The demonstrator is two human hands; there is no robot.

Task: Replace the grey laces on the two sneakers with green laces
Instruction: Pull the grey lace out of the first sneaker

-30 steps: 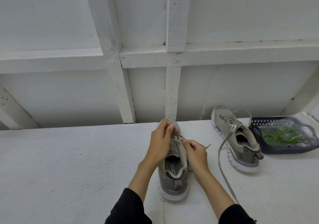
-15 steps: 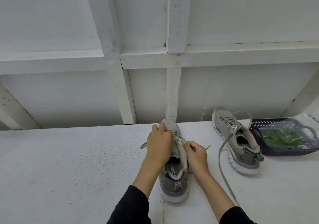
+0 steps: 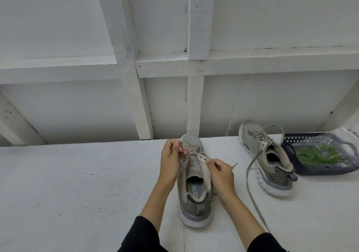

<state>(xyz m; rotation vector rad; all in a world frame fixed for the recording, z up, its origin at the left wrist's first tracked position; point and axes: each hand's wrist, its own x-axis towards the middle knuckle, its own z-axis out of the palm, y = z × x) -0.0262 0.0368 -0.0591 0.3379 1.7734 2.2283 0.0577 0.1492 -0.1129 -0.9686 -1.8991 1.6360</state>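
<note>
Hands [image 3: 171, 158] pinch flat grey lace [image 3: 191, 151] on mesh sneaker [image 3: 194, 183].

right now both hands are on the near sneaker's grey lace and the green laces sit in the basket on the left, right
Not quite. The head view shows the basket holding the green laces at the right, beyond the second sneaker. The rest holds: left hand and right hand work the near sneaker's grey lace.
</note>
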